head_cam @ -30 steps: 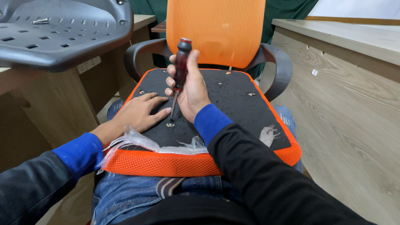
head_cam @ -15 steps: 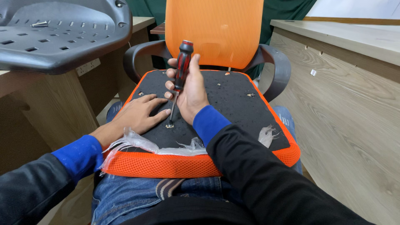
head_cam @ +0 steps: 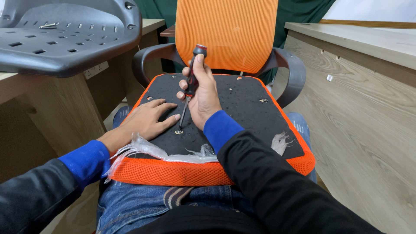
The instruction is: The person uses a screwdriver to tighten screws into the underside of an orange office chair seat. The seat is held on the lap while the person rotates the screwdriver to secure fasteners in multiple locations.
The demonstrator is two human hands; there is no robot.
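Where the orange seat cushion (head_cam: 208,171) lies upside down across the person's lap, its black underside (head_cam: 242,108) faces up toward the head camera. Head view only.

Right hand (head_cam: 203,97): clenched around a screwdriver (head_cam: 190,84) with a red and black handle, thumb up along the grip. Tool stands nearly upright, leaning a little toward the top. Thin metal shaft runs down from the fist to a small metal fitting (head_cam: 178,131) set in the black panel, near the panel's left front part. Tip appears to sit on the fitting; the exact seating is too small to tell.

Left hand (head_cam: 149,119): not gripping anything, lying flat and palm down on the black underside, fingers spread, fingertips just beside the fitting and the shaft.

Other small metal fittings dot the panel, one at (head_cam: 264,100). Frayed whitish fabric (head_cam: 143,147) hangs along the front edge below the left hand, with another tuft on the right side (head_cam: 281,141).

Behind the cushion: an orange mesh chair back (head_cam: 227,30) with dark curved armrests (head_cam: 294,76). Upper left: a grey plastic seat shell (head_cam: 65,43) resting on a wooden desk (head_cam: 52,112), with a loose screw (head_cam: 48,26) lying in it. Right: another wooden desk (head_cam: 368,108). Both sleeves are dark with blue cuffs; blue jeans (head_cam: 138,203) show under the cushion.
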